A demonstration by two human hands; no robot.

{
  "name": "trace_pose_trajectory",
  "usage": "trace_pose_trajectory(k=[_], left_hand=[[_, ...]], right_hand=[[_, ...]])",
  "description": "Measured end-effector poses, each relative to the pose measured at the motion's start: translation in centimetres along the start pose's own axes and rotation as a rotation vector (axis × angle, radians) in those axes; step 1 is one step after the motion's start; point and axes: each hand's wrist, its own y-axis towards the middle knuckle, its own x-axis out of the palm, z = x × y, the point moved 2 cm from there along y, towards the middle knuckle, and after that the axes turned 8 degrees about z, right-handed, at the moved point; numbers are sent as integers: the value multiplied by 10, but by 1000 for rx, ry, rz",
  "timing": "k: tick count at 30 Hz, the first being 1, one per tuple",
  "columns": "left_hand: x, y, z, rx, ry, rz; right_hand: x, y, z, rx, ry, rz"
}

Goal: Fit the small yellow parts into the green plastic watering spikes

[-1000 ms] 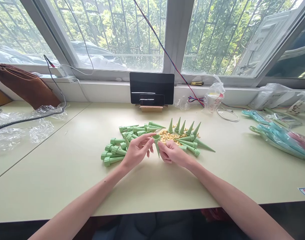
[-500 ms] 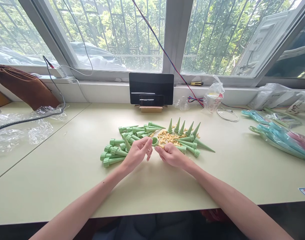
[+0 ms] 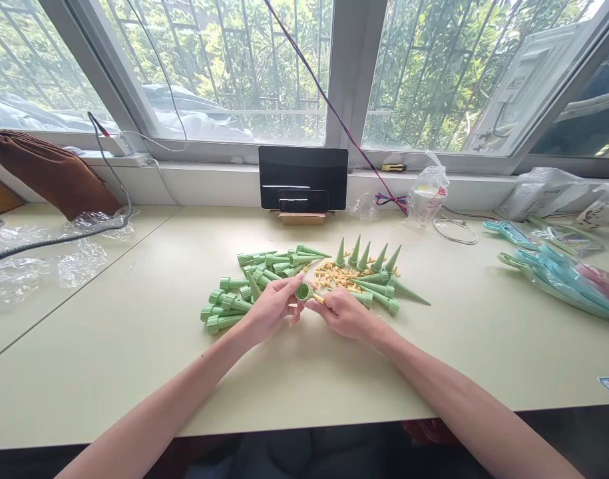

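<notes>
My left hand [image 3: 279,303] is closed on a green plastic watering spike [image 3: 303,291], its round open end turned up toward me; the rest of it is hidden by my fingers. A small yellow valve peg [image 3: 319,299] sticks out beside the spike's collar. My right hand [image 3: 347,313] pinches this peg between thumb and forefinger; whether it is seated in the spike I cannot tell. Left of my hands lies a pile of green spikes [image 3: 230,301]. Loose yellow pegs [image 3: 337,273] are heaped beyond my right hand. Several spikes [image 3: 366,255] stand point up behind them.
More spikes [image 3: 387,299] lie right of the pegs. A tablet [image 3: 304,171] with a phone [image 3: 303,201] before it stands by the window. Bagged blue-green items [image 3: 558,273] lie at right, a brown pouch [image 3: 59,176] and clear plastic wrap [image 3: 82,261] at left.
The spike in my left hand has tilted so its open end faces me, and it has come slightly lower and nearer. The yellow peg by my right fingertips now shows plainly.
</notes>
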Motion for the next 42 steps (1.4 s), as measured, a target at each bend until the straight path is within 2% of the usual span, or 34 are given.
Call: trace_pose_trajectory(k=[4, 9, 15, 20, 26, 42], left_hand=[[-1, 1, -1, -62, -37, -43], [-3, 2, -2, -234, -53, -37], [-4, 0, -1, -339, -49, -100], [-6, 1, -4, -305, -92, -200], [-6, 3, -7, -171, -90, -274], [-11, 7, -13, -109, -97, -292]], right_hand=[[1, -1, 3, -32, -35, -6], [2, -2, 6, -32, -67, 8], [1, -2, 5, -57, -46, -37], [1, -3, 6, -39, -55, -47], [-1, -2, 2, -70, 7, -57], [-2, -1, -3, -24, 97, -53]])
